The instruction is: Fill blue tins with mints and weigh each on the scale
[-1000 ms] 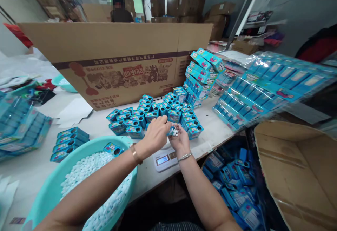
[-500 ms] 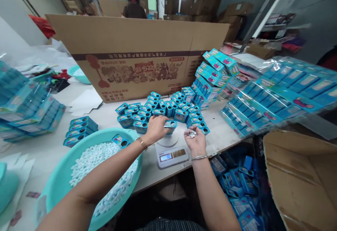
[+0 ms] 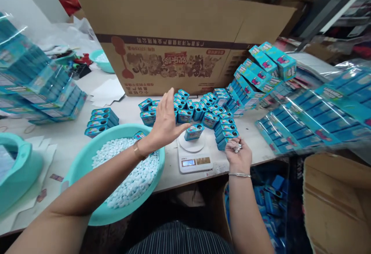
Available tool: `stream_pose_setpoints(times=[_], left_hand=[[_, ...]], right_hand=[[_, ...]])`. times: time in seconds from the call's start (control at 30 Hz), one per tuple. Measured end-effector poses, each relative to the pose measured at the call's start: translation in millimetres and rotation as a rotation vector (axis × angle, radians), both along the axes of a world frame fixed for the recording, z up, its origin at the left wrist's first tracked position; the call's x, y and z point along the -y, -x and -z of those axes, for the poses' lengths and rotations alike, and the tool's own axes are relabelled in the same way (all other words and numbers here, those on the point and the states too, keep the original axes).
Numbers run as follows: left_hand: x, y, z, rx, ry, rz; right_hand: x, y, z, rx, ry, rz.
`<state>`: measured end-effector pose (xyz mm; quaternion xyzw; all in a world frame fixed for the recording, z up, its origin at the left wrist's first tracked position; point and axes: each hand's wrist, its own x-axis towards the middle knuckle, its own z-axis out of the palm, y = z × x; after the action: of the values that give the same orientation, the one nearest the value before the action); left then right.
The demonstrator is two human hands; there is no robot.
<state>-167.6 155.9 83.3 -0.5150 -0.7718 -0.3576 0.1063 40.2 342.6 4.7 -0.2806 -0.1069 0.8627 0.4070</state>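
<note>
A blue candy box (image 3: 194, 132) with a dark round opening stands on the white digital scale (image 3: 196, 163), whose display is lit. My left hand (image 3: 164, 124) is raised beside the box, fingers stretched upward and thumb pointing toward it, with nothing in the grasp. Cupped palm up at the right of the scale, my right hand (image 3: 239, 154) holds several small white candies (image 3: 237, 147). Below my left forearm, a turquoise basin (image 3: 100, 216) contains a heap of white candies (image 3: 130, 186). Another blue box (image 3: 140, 135) lies in that basin, partly hidden by my wrist.
Rows of blue boxes (image 3: 209, 119) stand behind the scale, before a large cardboard carton (image 3: 185, 22). Wrapped stacks of boxes (image 3: 315, 115) rise at the right, with others (image 3: 43, 80) at the left. An open carton (image 3: 336, 200) sits lower right, past the table edge.
My left hand has let go of the box on the scale and lifted away with fingers extended. The scale's reading has risen from zero. The view has tilted downward.
</note>
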Motion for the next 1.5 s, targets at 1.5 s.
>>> stream_pose_setpoints(times=[1.5], left_hand=[[-78, -23, 68.6, 0.27, 0.494, -0.002]], right_hand=[[14, 131, -30.5, 0.2, -0.421, -0.029]])
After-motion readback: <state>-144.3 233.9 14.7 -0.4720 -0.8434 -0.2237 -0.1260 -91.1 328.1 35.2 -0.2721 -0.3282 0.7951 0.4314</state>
